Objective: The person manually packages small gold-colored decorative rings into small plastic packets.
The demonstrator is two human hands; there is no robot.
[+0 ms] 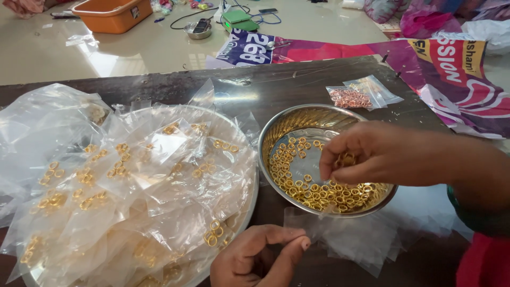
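head view: right hand (366, 154) hovers over the steel bowl (276, 130), fingers pinched narrow around a few gold rings (348, 159), more loose rings lying in the bowl's bottom. left hand (260, 255) sits low just before the bowl, thumb and fingertips pressed together on a thin clear pouch (319, 226). left of the bowl, a round tray (241, 212) is heaped with filled clear packets (133, 165); a packet of pinkish rings (350, 97) lies beyond on the dark table (276, 85).

Bowl (297, 119): polished steel, mirror-bright inner wall.
Rings (324, 194): gold-coloured metal, glossy and smooth.
Small bags (133, 175): thin clear plastic film, shiny, crinkled.
Counter (276, 85): dark wood, worn, with a dull sheen.
Floor (149, 48): pale tile, highly reflective.
Tub (109, 13): orange plastic, smooth, matt.
Banner (462, 74): printed sheet, slightly glossy.
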